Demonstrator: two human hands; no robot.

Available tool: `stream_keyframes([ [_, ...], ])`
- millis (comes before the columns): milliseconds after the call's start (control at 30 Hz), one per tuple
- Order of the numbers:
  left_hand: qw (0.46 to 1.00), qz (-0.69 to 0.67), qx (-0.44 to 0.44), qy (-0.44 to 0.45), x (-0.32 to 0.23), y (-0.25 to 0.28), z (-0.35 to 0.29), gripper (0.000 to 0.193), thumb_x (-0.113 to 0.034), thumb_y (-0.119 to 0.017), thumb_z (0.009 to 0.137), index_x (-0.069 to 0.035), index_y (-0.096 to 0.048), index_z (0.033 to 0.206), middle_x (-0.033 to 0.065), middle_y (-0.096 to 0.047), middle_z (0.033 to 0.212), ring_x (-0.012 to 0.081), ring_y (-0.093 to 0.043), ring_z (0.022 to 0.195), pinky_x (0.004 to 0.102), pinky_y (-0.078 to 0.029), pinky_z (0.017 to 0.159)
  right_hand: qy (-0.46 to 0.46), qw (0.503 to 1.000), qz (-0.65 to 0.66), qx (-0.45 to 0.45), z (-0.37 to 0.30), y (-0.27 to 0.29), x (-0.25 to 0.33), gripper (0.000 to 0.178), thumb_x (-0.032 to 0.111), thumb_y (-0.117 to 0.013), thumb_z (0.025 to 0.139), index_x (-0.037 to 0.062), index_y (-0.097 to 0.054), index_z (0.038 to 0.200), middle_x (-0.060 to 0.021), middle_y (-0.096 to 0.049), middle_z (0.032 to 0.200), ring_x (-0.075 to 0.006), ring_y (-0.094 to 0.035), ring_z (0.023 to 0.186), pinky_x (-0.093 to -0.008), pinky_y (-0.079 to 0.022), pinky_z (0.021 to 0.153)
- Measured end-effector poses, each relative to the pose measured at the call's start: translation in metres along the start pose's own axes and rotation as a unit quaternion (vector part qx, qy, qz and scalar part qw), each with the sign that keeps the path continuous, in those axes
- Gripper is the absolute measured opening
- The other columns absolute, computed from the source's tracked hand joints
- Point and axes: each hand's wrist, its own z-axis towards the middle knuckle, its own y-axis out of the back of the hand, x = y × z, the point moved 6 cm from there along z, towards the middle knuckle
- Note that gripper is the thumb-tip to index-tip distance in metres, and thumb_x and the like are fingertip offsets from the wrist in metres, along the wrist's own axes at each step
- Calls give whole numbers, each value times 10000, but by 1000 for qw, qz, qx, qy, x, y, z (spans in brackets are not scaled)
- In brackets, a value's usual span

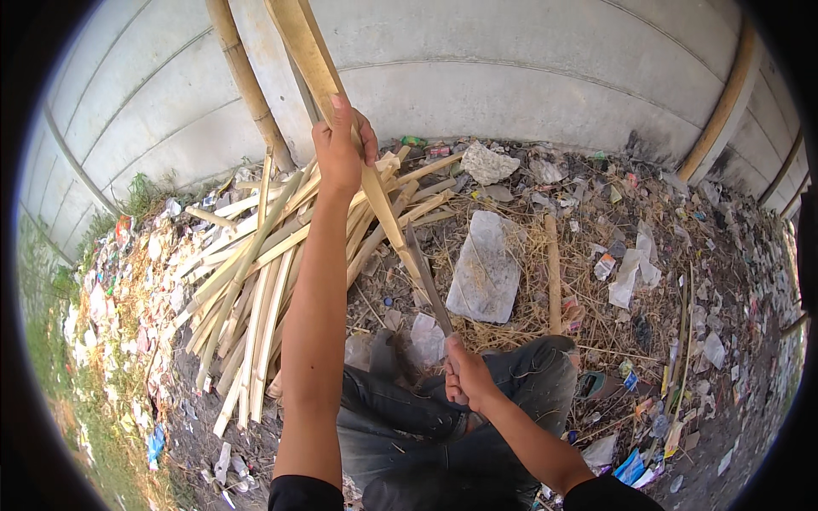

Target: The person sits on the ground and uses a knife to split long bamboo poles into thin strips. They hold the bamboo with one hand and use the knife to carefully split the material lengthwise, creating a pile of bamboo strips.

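My left hand (342, 152) is closed around a long split bamboo strip (308, 51), its thumb lying along the face. The strip slants from the top of the view down toward my knees. In my right hand (467, 375), low and in front of my lap, is the handle of a long-bladed knife (428, 279). Its dark blade points up and away, and its tip end lies against or very close to the strip's lower part. Beyond my left forearm lies a heap of cut bamboo strips (256, 289).
A pale flat stone block (486, 268) lies ahead of my knees, with a rough rock (489, 163) behind it. A short bamboo piece (553, 272) rests on dry straw. Litter covers the ground. A grey panel wall (511, 85) with a leaning bamboo pole (247, 81) stands behind.
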Motion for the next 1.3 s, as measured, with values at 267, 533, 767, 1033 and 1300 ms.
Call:
stream_keyframes([
  [267,1000,21,2,12,3,-19,-5,734,-690,-409,1011,-60,-491,643,72,-460,498,171,-441,419,305,-362,434,371,919,116,66,-59,-39,108,539,512,-478,1053,41,-470,789,-39,-452,551,-135,-486,480,-308,-429,490],
  [533,1000,19,8,15,3,-18,-9,729,-698,-417,1004,-65,-480,649,70,-455,518,163,-443,436,303,-354,431,-117,987,78,-73,-15,18,-47,585,612,-562,978,68,-465,785,-12,-424,551,-140,-479,452,-361,-458,478],
  [767,999,-8,-24,20,5,-4,-3,713,-702,-456,989,-67,-471,664,68,-456,533,167,-421,426,310,-353,428,303,946,113,32,-55,-17,93,597,639,-463,1005,74,-456,814,-23,-419,553,-159,-427,431,-355,-420,457],
  [1033,1000,-1,-13,18,2,-12,-6,716,-700,-455,990,-64,-470,662,69,-444,520,170,-428,428,307,-351,430,-98,992,76,-16,-3,-1,-53,608,647,-562,962,69,-490,789,-10,-433,556,-146,-453,449,-352,-444,490],
  [1300,1000,-5,-22,21,3,-2,-6,713,-699,-466,987,-63,-471,665,64,-419,503,175,-413,424,321,-359,460,150,978,146,10,-32,-13,58,596,656,-472,994,88,-458,814,7,-393,543,-148,-418,424,-367,-435,495],
])
